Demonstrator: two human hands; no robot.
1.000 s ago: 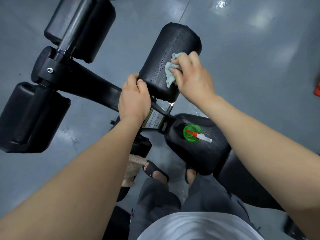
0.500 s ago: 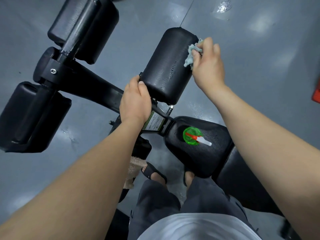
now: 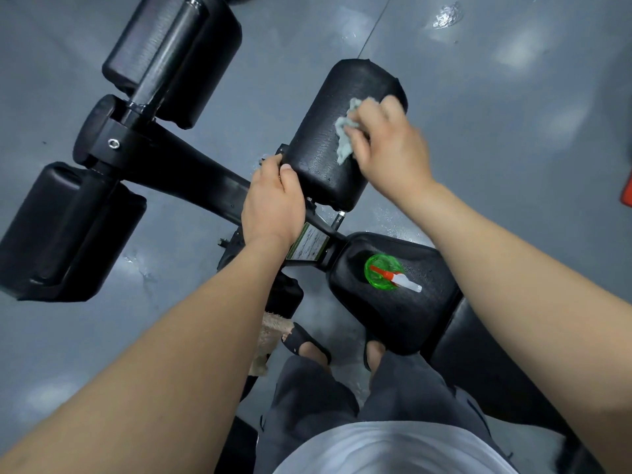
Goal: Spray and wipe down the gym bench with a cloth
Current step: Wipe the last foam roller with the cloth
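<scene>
A black foam roller pad (image 3: 325, 138) of the gym bench stands out in front of me, wet with droplets. My right hand (image 3: 390, 145) grips a crumpled pale green cloth (image 3: 345, 138) and presses it against the pad's right side. My left hand (image 3: 273, 203) grips the near left corner of the same pad, where it meets the black frame bar (image 3: 191, 172). A green spray bottle (image 3: 384, 271) with a red-and-white nozzle stands upright on the black bench seat (image 3: 410, 319) below my right forearm.
Two more black roller pads (image 3: 171, 53) (image 3: 65, 230) stick out from the frame at the left. The grey floor (image 3: 513, 131) shows wet patches. My sandalled feet (image 3: 307, 343) stand beside the seat, with a beige fluffy thing (image 3: 270, 333) next to them. A red object (image 3: 627, 189) touches the right edge.
My right hand has swept the cloth from the pad's middle up to its far right edge and back down onto the right side. My left hand stays on the pad's corner.
</scene>
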